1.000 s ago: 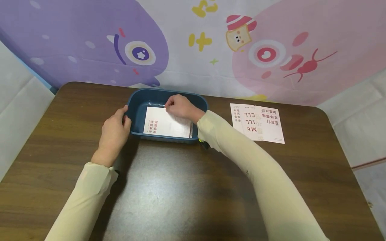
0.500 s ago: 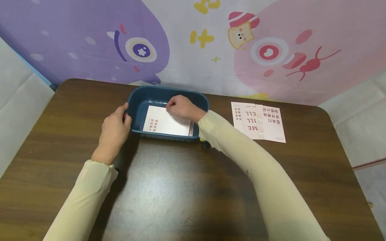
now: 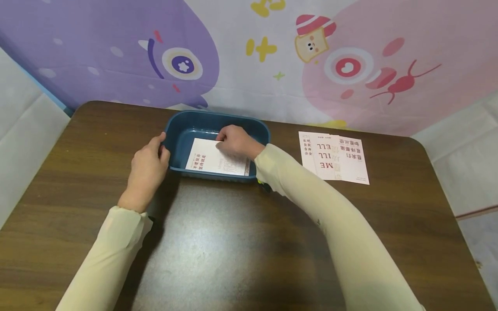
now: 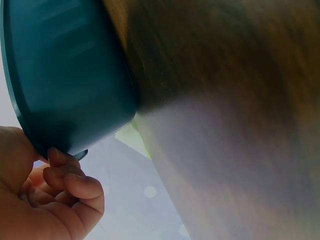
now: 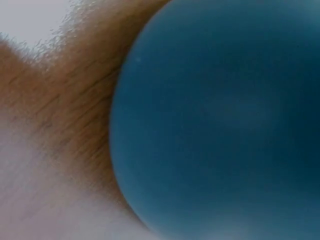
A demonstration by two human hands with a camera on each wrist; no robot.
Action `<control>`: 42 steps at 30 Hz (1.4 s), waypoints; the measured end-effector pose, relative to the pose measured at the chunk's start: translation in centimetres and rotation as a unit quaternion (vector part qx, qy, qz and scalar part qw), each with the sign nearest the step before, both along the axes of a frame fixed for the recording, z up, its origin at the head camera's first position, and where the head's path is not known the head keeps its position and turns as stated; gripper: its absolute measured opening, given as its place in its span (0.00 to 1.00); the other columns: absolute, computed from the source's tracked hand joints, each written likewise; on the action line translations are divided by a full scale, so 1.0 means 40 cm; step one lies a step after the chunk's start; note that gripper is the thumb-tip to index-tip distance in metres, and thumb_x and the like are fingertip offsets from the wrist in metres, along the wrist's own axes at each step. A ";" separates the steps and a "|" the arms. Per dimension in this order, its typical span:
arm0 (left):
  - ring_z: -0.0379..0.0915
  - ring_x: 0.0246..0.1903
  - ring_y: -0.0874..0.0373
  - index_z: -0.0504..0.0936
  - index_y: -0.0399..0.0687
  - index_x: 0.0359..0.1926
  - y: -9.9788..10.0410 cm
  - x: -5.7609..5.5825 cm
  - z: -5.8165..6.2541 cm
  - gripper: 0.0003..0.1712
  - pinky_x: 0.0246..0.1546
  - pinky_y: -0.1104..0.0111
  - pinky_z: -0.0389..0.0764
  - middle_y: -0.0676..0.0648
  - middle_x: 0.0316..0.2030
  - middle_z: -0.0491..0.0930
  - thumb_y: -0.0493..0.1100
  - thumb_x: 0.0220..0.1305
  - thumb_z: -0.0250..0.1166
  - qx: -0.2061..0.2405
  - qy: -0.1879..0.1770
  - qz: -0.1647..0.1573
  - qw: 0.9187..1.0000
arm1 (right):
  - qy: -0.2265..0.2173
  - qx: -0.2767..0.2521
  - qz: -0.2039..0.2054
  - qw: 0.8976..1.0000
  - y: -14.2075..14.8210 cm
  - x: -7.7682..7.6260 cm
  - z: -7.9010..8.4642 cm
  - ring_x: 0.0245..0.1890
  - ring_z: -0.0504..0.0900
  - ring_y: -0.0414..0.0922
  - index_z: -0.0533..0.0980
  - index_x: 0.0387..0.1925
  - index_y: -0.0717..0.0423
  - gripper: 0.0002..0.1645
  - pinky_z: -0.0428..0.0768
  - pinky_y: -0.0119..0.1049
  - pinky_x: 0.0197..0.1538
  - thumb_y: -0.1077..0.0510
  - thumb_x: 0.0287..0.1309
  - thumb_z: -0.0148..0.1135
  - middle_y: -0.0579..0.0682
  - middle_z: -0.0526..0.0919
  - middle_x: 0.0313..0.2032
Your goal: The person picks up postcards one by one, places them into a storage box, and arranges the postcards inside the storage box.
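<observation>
A dark blue plastic basin [image 3: 180, 151] stands near the table's far edge, with printed white cards [image 3: 204, 155] lying inside it. My left hand [image 3: 149, 166] grips the basin's left end; in the left wrist view its curled fingers [image 4: 84, 186] meet the rim. Inside the basin, my right hand [image 3: 238, 140] pinches the far edge of the top card between thumb and fingers. The hand and its shadow cover the right part of the cards. In the right wrist view only the basin's blurred outer wall [image 5: 210, 115] and the table show, with no fingers visible.
On the table [image 3: 218, 250] to the right of the basin lie several overlapping printed cards [image 3: 333, 157]. A cartoon-printed cloth [image 3: 249, 77] hangs right behind the table's far edge. A small dark and yellow-green object [image 3: 265, 185] shows under the right cuff.
The right hand has shifted slightly right with the top card, and printed outlines now show beneath the fingers. The left hand stays on the basin.
</observation>
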State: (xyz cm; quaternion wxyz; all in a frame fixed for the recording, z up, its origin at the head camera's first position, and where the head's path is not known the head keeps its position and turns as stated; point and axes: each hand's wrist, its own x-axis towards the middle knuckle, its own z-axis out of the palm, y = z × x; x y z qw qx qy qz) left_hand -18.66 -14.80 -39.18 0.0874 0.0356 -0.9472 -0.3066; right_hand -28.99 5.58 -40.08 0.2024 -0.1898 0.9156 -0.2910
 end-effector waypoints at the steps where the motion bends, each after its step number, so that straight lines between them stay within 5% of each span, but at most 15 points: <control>1: 0.72 0.38 0.35 0.70 0.29 0.63 0.000 0.000 0.000 0.26 0.47 0.39 0.74 0.24 0.57 0.75 0.35 0.66 0.46 0.000 0.000 0.000 1.000 | 0.002 0.003 -0.001 1.000 0.000 0.000 -0.002 0.40 0.76 0.45 0.81 0.47 0.64 0.16 0.79 0.45 0.54 0.59 0.61 0.58 0.58 0.85 0.47; 42: 0.73 0.37 0.33 0.71 0.29 0.62 0.002 0.000 -0.005 0.26 0.44 0.38 0.75 0.23 0.55 0.76 0.35 0.66 0.46 0.005 0.015 0.002 1.000 | 0.061 0.020 -0.043 0.997 0.012 0.011 0.014 0.32 0.76 0.45 0.82 0.36 0.61 0.14 0.80 0.43 0.45 0.53 0.58 0.61 0.55 0.86 0.38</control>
